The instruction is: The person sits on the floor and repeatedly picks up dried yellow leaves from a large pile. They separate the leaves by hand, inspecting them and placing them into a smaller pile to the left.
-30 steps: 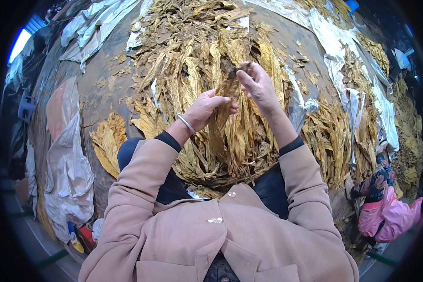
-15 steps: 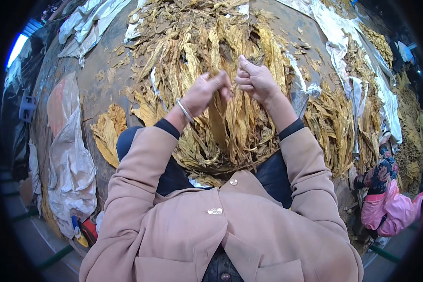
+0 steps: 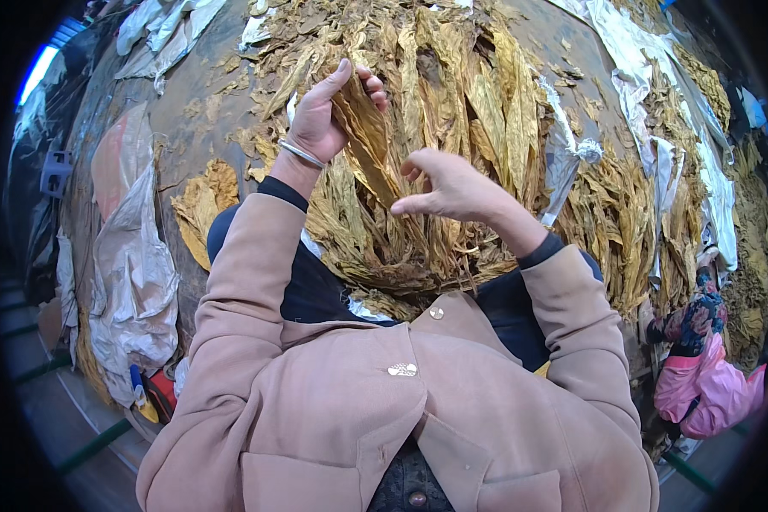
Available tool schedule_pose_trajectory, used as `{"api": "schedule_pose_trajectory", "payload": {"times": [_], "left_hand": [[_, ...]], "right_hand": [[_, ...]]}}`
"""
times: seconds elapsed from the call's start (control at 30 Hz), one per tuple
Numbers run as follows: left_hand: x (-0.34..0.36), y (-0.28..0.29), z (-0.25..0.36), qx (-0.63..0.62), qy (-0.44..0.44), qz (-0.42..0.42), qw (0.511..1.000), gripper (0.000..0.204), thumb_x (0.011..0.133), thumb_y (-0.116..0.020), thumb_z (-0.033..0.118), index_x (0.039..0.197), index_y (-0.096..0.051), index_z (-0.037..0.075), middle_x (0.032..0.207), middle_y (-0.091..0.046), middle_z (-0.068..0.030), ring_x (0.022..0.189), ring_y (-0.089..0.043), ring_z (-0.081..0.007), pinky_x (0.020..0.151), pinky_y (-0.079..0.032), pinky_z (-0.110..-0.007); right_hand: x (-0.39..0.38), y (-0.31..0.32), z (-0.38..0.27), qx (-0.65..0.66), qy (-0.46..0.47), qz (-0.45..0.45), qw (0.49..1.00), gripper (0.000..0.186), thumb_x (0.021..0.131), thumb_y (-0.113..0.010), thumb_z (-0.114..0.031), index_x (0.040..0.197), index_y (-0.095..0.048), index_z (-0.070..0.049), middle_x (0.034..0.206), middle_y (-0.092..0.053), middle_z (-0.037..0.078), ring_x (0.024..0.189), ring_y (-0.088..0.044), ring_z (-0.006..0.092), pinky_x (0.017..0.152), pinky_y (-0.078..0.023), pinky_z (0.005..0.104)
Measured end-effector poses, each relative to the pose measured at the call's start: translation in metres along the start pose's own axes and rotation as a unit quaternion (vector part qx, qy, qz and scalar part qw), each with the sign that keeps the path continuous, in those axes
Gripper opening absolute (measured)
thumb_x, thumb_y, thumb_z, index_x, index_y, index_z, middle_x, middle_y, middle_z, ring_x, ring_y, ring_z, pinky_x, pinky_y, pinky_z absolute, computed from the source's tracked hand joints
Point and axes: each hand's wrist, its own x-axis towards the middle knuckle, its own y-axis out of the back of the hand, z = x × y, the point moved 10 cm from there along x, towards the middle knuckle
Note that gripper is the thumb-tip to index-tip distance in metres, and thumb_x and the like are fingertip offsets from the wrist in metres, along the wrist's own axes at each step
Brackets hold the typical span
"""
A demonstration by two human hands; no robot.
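My left hand (image 3: 326, 115), with a silver bangle at the wrist, is closed round a long golden-brown dried leaf (image 3: 368, 145), which looks like tobacco. The leaf slants down to the right over the heap. My right hand (image 3: 452, 183) is just right of the leaf's lower part, thumb and fingers apart in a loose curve with nothing in them. Beneath both hands spreads a thick pile of dried leaves (image 3: 503, 111) in yellow and brown, laid mostly lengthwise, reaching back to my legs.
White and pink sheeting (image 3: 132, 256) lies crumpled at the left, near a loose yellow leaf (image 3: 205, 205). A clear plastic strip (image 3: 563, 158) lies right of the pile, with more leaves (image 3: 631, 222) beyond. Another person in pink and floral clothing (image 3: 700, 375) is at the far right.
My left hand has moved up and left and turned, with the leaf now slanting from it. My right hand has come down and opened from a closed shape.
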Motion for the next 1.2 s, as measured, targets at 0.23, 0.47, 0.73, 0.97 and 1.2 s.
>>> {"api": "schedule_pose_trajectory", "payload": {"times": [0.23, 0.47, 0.73, 0.97, 1.2], "left_hand": [[-0.004, 0.037, 0.012, 0.127, -0.075, 0.13, 0.98, 0.074, 0.079, -0.063, 0.055, 0.125, -0.036, 0.003, 0.114, -0.05, -0.0114, 0.104, -0.053, -0.0231, 0.091, -0.044, -0.038], [-0.026, 0.033, -0.058, 0.217, 0.086, 0.175, 0.956, 0.036, 0.088, -0.059, 0.035, 0.107, -0.052, 0.005, 0.091, -0.061, -0.003, 0.079, -0.058, -0.0107, 0.066, -0.048, -0.027], [-0.013, 0.096, -0.039, 0.053, -0.001, 0.277, 0.959, 0.027, 0.098, -0.038, 0.027, 0.1, -0.054, 0.005, 0.08, -0.06, -0.0059, 0.063, -0.058, -0.0182, 0.057, -0.05, -0.034], [-0.011, 0.075, -0.05, -0.043, 0.049, 0.202, 0.977, 0.041, 0.089, -0.046, 0.054, 0.088, -0.045, 0.013, 0.063, -0.038, 0.003, 0.05, -0.038, -0.0096, 0.047, -0.036, -0.026], [-0.018, 0.042, -0.072, 0.065, 0.082, 0.15, 0.983, 0.035, 0.082, -0.068, 0.04, 0.095, -0.055, 0.01, 0.071, -0.054, 0.0027, 0.065, -0.054, -0.0113, 0.06, -0.048, -0.026]], "right_hand": [[0.024, 0.009, 0.004, 0.092, -0.036, 0.072, 0.993, 0.034, 0.086, -0.059, -0.029, 0.101, -0.058, 0.002, 0.087, -0.062, 0.024, 0.08, -0.062, 0.0306, 0.073, -0.048, 0.038], [0.036, 0.032, 0.028, 0.117, -0.003, 0.21, 0.971, 0.041, 0.078, -0.07, -0.03, 0.093, -0.054, 0.005, 0.081, -0.061, 0.018, 0.075, -0.06, 0.0291, 0.071, -0.048, 0.0357], [0.04, 0.016, 0.09, -0.141, -0.191, 0.205, 0.949, 0.043, 0.075, -0.071, -0.034, 0.089, -0.05, 0.001, 0.085, -0.057, 0.02, 0.084, -0.058, 0.031, 0.073, -0.046, 0.0416], [0.037, 0.053, 0.108, 0.195, -0.099, 0.327, 0.92, 0.025, 0.073, -0.066, -0.021, 0.073, -0.051, -0.001, 0.066, -0.052, 0.006, 0.061, -0.046, 0.0138, 0.058, -0.041, 0.0287], [0.02, 0.056, -0.001, 0.072, 0.046, 0.292, 0.953, 0.029, 0.083, -0.056, -0.007, 0.111, -0.05, 0.001, 0.079, -0.057, 0.015, 0.069, -0.057, 0.0243, 0.064, -0.047, 0.0343]]}}
